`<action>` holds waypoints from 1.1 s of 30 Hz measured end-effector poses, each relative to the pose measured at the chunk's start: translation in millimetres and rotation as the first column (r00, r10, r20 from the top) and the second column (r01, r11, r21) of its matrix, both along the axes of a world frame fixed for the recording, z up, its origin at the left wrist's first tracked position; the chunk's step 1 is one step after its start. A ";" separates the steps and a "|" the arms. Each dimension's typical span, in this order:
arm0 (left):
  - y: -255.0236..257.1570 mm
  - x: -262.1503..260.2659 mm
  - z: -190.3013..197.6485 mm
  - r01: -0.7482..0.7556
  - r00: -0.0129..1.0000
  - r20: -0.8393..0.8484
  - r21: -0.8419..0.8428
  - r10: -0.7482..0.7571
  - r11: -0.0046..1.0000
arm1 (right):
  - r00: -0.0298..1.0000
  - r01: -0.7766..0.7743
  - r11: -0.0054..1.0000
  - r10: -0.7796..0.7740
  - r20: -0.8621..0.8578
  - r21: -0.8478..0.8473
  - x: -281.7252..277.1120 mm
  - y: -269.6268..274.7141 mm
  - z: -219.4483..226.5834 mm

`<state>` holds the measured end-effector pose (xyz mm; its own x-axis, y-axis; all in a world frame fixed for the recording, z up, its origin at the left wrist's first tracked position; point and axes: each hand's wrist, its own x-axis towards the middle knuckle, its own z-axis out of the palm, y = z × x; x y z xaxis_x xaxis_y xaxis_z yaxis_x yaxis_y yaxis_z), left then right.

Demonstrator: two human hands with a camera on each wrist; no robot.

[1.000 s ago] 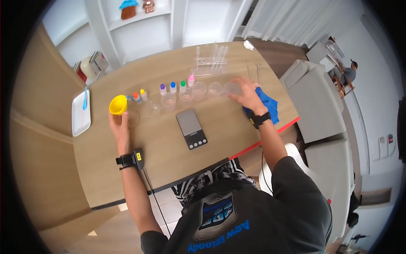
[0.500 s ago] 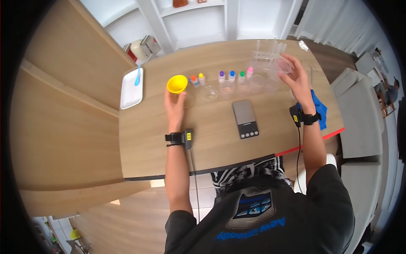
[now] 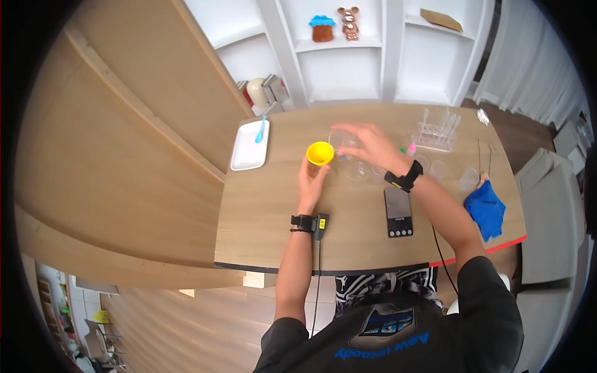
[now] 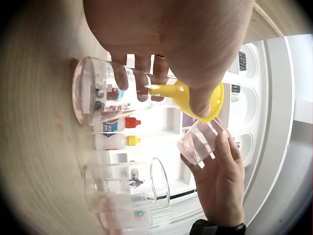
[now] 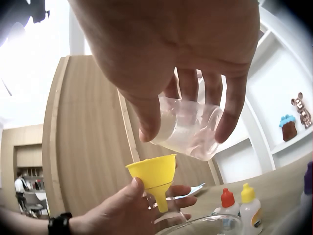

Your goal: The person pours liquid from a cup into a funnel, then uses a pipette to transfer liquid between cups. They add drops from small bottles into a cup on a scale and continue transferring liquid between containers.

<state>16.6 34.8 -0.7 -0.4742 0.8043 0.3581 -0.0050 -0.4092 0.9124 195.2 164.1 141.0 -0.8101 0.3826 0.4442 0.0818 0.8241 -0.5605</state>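
Observation:
In the head view, my left hand (image 3: 311, 183) holds a yellow funnel (image 3: 320, 153) near the table's middle. The left wrist view shows the funnel's stem inside the neck of a clear flask (image 4: 88, 93), which stands on the table; the thumb presses the funnel and the fingers lie around the flask's neck. My right hand (image 3: 373, 148) grips a clear plastic cup (image 5: 188, 125) between thumb and fingers. That cup is tilted, its rim close above the funnel's mouth in the right wrist view. Whether liquid runs from it I cannot tell.
Dropper bottles with red and yellow caps (image 5: 238, 203) and a clear beaker (image 4: 127, 183) stand near the flask. A scale (image 3: 398, 205), more clear cups (image 3: 469, 179), a test tube rack (image 3: 434, 142) and a blue cloth (image 3: 486, 211) lie rightward. A white tray (image 3: 239, 160) is at left.
My right hand has picked up the cup from the right of the row and carried it left to the funnel, tilting it. The left hand has kept hold of the funnel; the head view has shifted.

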 end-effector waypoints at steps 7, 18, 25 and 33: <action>-2.0 2.1 5.4 0.006 1.000 -0.013 0.011 -0.006 1.000 | 0.993 -0.103 0.942 0.081 0.081 0.319 -16.0 -11.3 10.3; -1.6 3.6 5.8 -0.008 1.000 -0.027 0.019 0.008 1.000 | 0.988 -0.142 0.697 0.063 0.138 0.703 -12.3 -20.0 16.3; -3.0 4.6 10.8 0.016 1.000 -0.023 0.042 -0.015 0.999 | 0.991 -0.135 0.717 0.091 0.099 0.684 -6.0 -17.4 19.0; 2.7 -1.3 -7.1 -0.016 1.000 -0.008 -0.028 0.016 0.999 | 0.960 0.185 0.978 -0.200 -0.195 -0.093 87.0 -22.4 37.2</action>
<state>15.3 37.5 -7.8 -0.4844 0.8062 0.3396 0.0085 -0.3838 0.9234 282.2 141.7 178.2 -0.6142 0.5597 0.5564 0.1135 0.7603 -0.6395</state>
